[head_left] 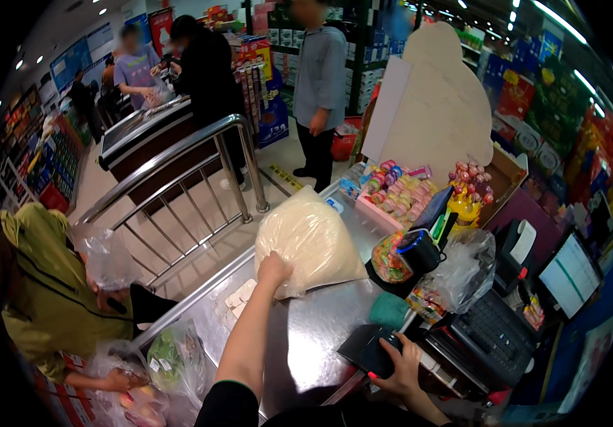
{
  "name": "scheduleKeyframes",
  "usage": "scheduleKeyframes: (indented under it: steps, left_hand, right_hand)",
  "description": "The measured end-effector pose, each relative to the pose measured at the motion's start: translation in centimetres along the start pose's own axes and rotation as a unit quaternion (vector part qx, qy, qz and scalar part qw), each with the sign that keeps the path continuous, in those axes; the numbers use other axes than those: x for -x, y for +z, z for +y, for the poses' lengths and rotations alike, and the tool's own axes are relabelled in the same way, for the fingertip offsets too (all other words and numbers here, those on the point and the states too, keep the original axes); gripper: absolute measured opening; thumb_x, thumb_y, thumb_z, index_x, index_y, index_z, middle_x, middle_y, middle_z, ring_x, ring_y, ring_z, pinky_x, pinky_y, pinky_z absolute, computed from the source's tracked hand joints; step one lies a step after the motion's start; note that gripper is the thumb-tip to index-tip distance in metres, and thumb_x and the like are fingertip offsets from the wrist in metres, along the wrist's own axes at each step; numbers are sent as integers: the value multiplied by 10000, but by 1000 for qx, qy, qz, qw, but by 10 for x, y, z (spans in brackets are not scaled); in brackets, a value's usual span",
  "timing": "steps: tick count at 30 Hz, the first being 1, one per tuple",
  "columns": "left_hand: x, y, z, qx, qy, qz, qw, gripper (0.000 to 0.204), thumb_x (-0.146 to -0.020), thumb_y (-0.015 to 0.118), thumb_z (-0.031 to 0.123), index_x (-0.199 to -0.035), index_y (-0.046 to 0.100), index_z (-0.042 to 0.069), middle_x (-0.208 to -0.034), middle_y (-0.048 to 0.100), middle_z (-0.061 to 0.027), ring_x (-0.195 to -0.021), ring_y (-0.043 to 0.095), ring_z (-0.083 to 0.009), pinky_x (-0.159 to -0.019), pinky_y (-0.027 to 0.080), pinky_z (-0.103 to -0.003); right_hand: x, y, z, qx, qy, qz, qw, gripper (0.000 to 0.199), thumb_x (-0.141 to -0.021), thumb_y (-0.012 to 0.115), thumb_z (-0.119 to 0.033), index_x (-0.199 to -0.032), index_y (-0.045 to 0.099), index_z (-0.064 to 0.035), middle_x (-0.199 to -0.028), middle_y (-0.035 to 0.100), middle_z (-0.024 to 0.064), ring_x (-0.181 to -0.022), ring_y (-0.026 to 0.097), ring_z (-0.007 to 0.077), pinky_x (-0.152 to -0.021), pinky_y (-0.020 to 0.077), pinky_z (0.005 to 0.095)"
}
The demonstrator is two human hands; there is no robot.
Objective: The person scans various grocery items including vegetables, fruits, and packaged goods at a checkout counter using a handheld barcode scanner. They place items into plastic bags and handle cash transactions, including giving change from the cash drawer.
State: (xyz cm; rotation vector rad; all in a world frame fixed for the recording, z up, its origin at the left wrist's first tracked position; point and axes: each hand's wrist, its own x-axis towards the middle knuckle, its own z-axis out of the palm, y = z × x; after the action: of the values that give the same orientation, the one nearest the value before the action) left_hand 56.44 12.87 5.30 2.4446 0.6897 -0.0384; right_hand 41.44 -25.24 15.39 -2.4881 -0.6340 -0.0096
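My left hand [274, 274] is closed on the near left side of a large clear plastic bag of rice-like pale grain [310, 238], which rests on the metal checkout counter [306, 334]. My fingers are partly lost in the plastic. Lower right, my right hand [399, 363] curls over a black computer mouse [376, 354] on a dark pad [353, 341]. A folded green cloth [390, 310] lies just beyond the mouse. Beside my left forearm are some small whitish pieces [239, 297] on the counter.
At left, a person in an olive jacket [57, 277] holds plastic bags of produce [171, 359] by the counter edge. A metal railing [171, 164] stands beyond. To the right are a scanner [420, 249], candy boxes [402, 188], a keyboard [495, 327] and a monitor [569, 277]. Other people stand farther back.
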Motion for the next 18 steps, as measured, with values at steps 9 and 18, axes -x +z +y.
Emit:
scheduleKeyframes:
  steps: [9, 18]
  left_hand:
    - [23, -23, -33, -96, 177, 84, 976, 253, -716, 627, 186, -900, 664, 17, -933, 619, -216, -907, 600, -376, -813, 479, -459]
    - [18, 16, -35, 264, 105, 132, 950, 402, -738, 563, 129, -1131, 559, 45, -995, 623, -245, -934, 595, -421, -823, 477, -466]
  right_hand:
    - [-10, 1, -8, -23, -34, 12, 999, 799, -490, 808, -243, -1245, 554, -190, -1272, 440, 213, -1183, 418, 373, -958, 295, 487]
    - [6, 14, 6, 19, -32, 8, 999, 865, -551, 761, -301, -1329, 462, -70, -1363, 390, 218, -1233, 382, 413, -1015, 276, 499]
